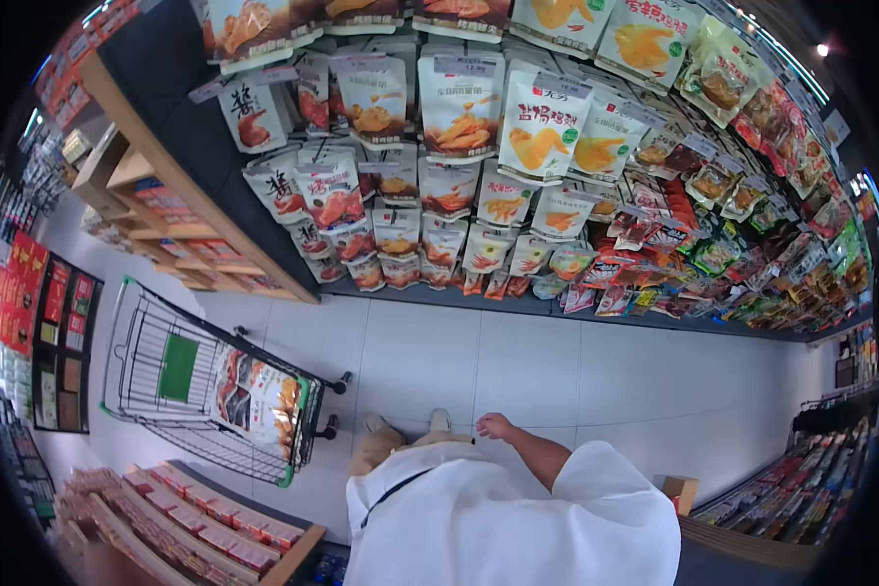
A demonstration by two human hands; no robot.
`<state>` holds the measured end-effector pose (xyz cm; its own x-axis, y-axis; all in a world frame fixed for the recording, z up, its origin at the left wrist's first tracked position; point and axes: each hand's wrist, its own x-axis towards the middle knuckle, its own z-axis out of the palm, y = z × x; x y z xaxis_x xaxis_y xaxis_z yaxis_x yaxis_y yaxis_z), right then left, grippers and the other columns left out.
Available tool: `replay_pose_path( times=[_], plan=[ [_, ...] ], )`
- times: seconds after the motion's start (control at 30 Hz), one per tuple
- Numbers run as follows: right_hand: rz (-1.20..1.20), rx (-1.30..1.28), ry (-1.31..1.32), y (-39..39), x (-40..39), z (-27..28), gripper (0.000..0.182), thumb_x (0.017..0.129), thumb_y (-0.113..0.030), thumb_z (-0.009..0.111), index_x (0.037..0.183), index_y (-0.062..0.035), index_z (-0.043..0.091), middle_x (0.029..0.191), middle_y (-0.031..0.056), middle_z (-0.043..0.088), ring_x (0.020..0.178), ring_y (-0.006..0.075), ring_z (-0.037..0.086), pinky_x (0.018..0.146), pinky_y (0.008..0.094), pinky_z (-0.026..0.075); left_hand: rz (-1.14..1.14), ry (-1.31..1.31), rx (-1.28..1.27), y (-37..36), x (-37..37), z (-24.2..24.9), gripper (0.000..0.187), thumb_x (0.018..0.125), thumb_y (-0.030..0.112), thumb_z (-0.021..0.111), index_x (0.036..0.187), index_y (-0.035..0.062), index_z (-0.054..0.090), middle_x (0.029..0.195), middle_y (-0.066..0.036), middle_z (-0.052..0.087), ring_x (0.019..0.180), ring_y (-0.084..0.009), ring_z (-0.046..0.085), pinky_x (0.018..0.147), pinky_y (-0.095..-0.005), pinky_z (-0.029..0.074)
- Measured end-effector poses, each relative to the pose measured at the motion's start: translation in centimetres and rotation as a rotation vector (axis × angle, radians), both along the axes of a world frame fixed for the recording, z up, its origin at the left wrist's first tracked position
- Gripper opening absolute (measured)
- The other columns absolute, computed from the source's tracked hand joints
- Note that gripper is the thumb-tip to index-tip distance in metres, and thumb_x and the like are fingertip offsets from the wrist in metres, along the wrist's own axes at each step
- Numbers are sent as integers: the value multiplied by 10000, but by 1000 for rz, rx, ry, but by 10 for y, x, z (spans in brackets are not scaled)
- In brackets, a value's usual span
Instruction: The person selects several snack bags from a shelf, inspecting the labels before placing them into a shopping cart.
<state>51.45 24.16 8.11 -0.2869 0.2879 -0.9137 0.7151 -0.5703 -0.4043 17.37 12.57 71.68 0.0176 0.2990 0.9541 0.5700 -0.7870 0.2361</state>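
My right hand [495,426] hangs low at my side above the pale floor tiles. Its fingers are loosely bent, with small gaps between them, and nothing shows in them. My left hand cannot be made out; only a blurred brownish shape lies at the lower left edge. A shopping cart [179,368] with green trim stands on the left, with several snack packages [264,396] inside. In front of me, a shelf display holds hanging food pouches, among them a white pouch with a chicken wing picture [540,132].
A wooden shelf unit [181,220] adjoins the pouch display on the left. Low racks of packets [200,513] stand at lower left, and more goods [801,488] fill a rack at lower right. A small cardboard box [681,491] is beside my right shoulder.
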Motion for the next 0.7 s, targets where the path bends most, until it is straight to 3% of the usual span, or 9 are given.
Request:
replay_pose_path(
  times=[0.4,0.47,0.7],
  plan=[
    [-28,59,-28,8,-38,-18,239,839,-240,507,1043,-128,564,940,47,628,810,168,615,658,329,468,-49,-10,-38,-11,-67,4,457,894,229,367,1255,-49,392,1058,-223,522,968,-303,497,839,-373,427],
    [-160,37,-44,9,-55,-7,227,842,-235,526,1036,-123,565,944,54,627,808,173,613,649,319,471,-61,1,-34,-18,-87,7,457,896,231,363,1256,-50,392,1054,-222,524,962,-301,500,836,-369,428],
    [-59,118,-90,0,-120,29,240,858,-258,497,1017,-101,584,931,62,628,792,175,607,638,318,487,-110,9,-21,-45,-167,11,460,901,237,348,1256,-51,394,1041,-216,532,944,-294,508,826,-358,433]
  ],
)
